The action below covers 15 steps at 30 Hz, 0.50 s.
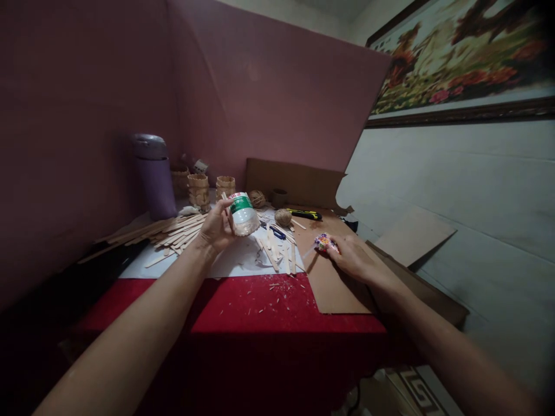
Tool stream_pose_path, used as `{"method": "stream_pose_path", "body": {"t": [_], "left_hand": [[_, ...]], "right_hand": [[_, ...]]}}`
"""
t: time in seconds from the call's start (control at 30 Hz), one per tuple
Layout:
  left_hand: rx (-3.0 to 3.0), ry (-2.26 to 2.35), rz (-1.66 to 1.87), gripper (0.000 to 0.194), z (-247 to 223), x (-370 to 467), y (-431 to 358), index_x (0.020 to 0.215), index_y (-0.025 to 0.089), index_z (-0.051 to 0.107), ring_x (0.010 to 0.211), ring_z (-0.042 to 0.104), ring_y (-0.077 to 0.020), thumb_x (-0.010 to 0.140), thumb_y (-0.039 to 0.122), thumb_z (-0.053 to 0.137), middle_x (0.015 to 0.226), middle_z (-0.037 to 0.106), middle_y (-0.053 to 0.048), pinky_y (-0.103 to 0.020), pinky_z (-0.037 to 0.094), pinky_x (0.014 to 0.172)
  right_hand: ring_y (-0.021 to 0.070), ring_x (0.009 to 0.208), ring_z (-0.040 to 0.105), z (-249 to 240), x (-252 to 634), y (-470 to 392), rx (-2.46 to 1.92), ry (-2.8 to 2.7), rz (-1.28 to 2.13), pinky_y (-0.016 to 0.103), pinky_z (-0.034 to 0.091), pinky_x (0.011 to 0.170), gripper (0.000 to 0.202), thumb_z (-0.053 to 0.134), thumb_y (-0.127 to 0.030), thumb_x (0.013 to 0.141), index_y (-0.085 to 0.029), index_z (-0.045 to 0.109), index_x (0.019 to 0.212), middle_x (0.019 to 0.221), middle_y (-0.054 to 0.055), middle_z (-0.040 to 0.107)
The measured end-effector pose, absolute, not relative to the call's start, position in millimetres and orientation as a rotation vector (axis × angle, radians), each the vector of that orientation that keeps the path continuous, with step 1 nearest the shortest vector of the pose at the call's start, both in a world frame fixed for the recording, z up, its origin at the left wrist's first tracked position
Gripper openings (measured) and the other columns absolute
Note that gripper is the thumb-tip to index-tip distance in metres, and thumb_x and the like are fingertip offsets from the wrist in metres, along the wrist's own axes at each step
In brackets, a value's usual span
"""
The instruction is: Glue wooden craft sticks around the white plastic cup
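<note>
Bottle [243, 216], head view: seems barely begun — a stick [224, 196] at its left edge, most wall uncovered.
Cups [198, 192]: stick-clad, behind-left of the bottle, apparently finished.
Loose sticks [184, 234]: left of the bottle, unplaced.
Left hand [219, 226]: curled around the bottle's left side, above the counter [260, 306].
Right hand [352, 257]: wrapped round a patterned tool [323, 242], perhaps a glue gun — right of the bottle.

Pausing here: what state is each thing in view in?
Left hand: closed, holding
Plastic container: held, green label on
Right hand: closed, holding
Multicoloured tool: held; on or off, can't tell
Purple bottle: upright, lid on
Stick-covered cups: upright
Craft sticks: loose, scattered
Nearer twine ball: wound
Yellow-black knife: lying down, blade unclear
Cardboard sheet: lying flat
</note>
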<state>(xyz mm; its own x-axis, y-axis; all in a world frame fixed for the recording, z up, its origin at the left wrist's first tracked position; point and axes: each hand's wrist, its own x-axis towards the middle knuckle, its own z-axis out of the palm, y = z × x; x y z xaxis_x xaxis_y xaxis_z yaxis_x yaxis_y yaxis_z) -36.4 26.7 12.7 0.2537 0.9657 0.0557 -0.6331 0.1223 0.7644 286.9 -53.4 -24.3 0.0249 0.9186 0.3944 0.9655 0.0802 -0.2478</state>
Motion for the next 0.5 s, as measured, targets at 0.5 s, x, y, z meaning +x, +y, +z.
{"method": "stream_pose_path", "body": {"t": [0.5], "left_hand": [[0.779,0.507,1.174,0.036,15,-20,12,0.104,0.017,0.067,0.07,0.069,-0.0185,0.077,0.035,0.083,0.084,0.071,-0.003,-0.041,0.062,0.075]], "right_hand": [[0.01,0.055,0.047,31,252,-122,-1.43,-1.079,1.014,0.023,0.037,0.048,0.032,0.084,-0.033,0.06,-0.019,0.062,0.078,0.068,-0.001,0.055]]}}
